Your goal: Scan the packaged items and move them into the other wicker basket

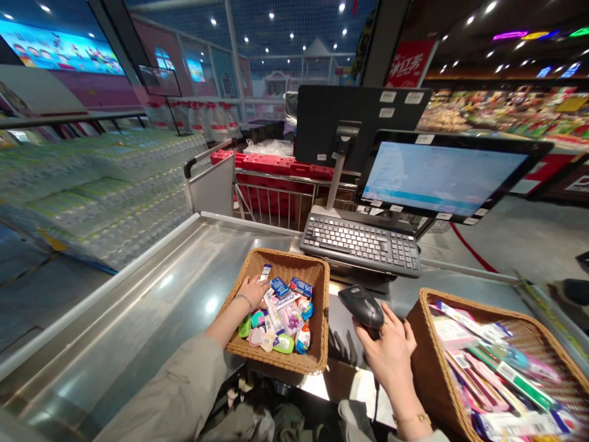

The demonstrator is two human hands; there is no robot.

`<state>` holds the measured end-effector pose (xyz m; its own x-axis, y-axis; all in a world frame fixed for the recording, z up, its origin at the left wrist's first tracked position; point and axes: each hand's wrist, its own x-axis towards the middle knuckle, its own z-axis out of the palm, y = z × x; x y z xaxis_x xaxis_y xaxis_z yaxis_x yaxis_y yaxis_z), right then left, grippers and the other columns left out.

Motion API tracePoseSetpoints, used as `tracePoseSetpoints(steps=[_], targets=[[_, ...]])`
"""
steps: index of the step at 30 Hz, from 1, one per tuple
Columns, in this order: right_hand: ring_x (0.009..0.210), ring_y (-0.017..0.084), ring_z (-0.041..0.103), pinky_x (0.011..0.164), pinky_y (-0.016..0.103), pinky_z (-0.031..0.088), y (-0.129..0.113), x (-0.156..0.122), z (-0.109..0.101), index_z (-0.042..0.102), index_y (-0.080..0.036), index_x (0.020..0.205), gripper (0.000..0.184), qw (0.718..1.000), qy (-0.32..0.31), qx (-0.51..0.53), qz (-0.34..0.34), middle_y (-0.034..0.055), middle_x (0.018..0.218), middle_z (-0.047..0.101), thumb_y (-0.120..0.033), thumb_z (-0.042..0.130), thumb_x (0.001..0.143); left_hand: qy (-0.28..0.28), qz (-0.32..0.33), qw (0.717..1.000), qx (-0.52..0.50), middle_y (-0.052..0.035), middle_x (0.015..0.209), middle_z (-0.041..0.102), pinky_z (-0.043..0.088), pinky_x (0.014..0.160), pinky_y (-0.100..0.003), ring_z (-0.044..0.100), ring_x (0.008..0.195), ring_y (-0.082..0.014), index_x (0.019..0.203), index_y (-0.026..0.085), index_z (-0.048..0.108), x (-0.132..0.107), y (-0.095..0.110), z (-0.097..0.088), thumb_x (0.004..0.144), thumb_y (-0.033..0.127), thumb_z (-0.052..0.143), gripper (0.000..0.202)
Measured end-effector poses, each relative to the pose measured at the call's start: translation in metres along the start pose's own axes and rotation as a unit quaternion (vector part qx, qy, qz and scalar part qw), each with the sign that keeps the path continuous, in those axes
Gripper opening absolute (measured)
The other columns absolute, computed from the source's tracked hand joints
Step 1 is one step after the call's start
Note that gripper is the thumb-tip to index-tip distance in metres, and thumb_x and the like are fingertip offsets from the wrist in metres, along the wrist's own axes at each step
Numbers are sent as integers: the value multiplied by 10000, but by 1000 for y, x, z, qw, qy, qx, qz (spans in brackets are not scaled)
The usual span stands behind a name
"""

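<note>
Brown wicker forms the left basket (294, 363), set on a metal checkout counter (197, 270) and loaded with a jumble of small packaged goods. Into it a person's left grip (252, 293) is lowered, loosely curled over the packages at the basket's left side; whether any one is grasped cannot be told. Among the contents, a blue box (279, 287), a pack with purple pieces (291, 318) and a light green item (283, 344) can be made out. Between the left basket and a right basket (421, 331), a black handheld scanner (361, 306) is held in the right grip (389, 344), closed around its handle. Long, slim packets (510, 371) are heaped in the right basket. Beyond the scanner, a black keyboard (361, 240) is placed below a lit screen (442, 175), beside which the dark back of a second monitor (322, 126) is seen.
</note>
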<state>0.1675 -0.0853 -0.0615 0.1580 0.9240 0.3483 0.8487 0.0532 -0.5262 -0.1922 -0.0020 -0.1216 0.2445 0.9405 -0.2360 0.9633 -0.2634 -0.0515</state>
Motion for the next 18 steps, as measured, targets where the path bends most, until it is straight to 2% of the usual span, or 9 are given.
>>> tracePoseSetpoints(steps=[4, 9, 13, 18], targets=[[1227, 285, 492, 1106, 537, 153, 5, -3, 1, 701, -220, 850, 406, 1000, -3, -5, -5, 96, 1068, 697, -559, 491, 773, -23, -9, 1000, -6, -133, 1220, 647, 222, 1060, -603, 544, 1179, -340, 1189, 282, 602, 0, 0, 0, 720, 483, 730, 525], [1235, 285, 494, 1114, 531, 145, 6, -6, -1, 704, -229, 844, 413, 1000, -11, -3, 4, 92, 1071, 703, -575, 493, 762, -41, 2, 999, -15, -101, 1328, 583, 192, 1080, -624, 465, 1288, -324, 1147, 285, 581, 1, 1, -3, 673, 451, 773, 538], [1242, 289, 498, 1117, 529, 148, 5, -8, -4, 711, -227, 850, 417, 1000, -8, 0, 6, 100, 1091, 702, -574, 498, 760, -60, 3, 998, -10, -111, 1181, 654, 201, 1075, -642, 580, 1148, -319, 1111, 258, 591, 4, 1, -4, 587, 455, 825, 607], [1246, 288, 501, 1116, 527, 156, 8, -10, -7, 711, -224, 868, 434, 1000, 0, -1, 9, 106, 1119, 697, -582, 489, 765, -65, 5, 998, 17, -122, 1170, 654, 233, 1063, -637, 592, 1123, -334, 1104, 257, 601, 7, 0, -5, 506, 307, 870, 657]])
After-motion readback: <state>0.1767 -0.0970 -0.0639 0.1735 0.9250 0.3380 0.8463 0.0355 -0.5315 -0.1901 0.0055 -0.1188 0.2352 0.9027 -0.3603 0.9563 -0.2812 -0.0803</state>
